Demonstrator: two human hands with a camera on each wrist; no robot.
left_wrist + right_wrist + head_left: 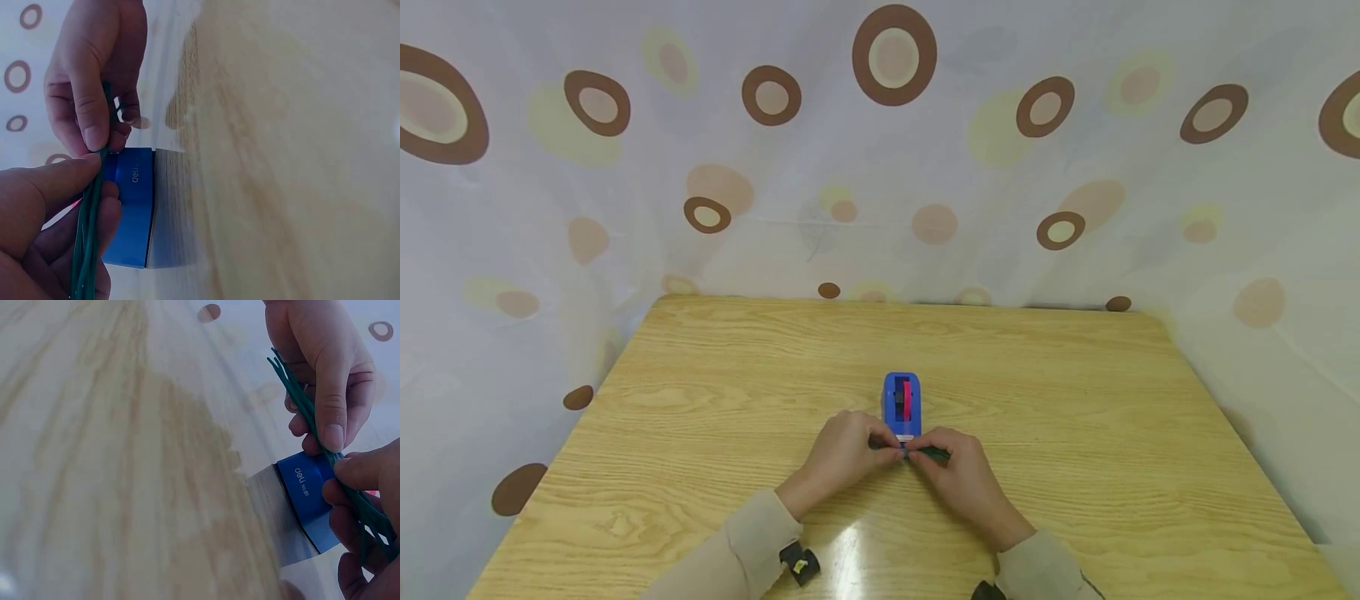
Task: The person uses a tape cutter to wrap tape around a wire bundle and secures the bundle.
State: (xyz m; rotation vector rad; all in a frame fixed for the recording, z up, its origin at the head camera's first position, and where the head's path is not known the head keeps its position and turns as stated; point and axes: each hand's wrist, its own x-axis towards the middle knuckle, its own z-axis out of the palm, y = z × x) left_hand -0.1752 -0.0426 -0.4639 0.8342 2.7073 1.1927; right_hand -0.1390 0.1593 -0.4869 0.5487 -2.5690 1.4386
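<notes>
A bundle of thin green strands, which look like cords or wires, is held between the two hands. My left hand pinches it between thumb and fingers. Close beside, my right hand pinches the same bundle, the thumb tips almost meeting in the right wrist view. Loose strand ends stick out past both hands. Just beyond the fingers stands a blue tape dispenser with a pink-red ring in its top slot. The fingers partly cover its near end. Whether tape lies around the bundle, I cannot tell.
The dispenser stands on a wood-grain table. A pale curtain with brown and beige oval prints hangs behind the table and along both sides. Dark straps show at the sleeve cuffs.
</notes>
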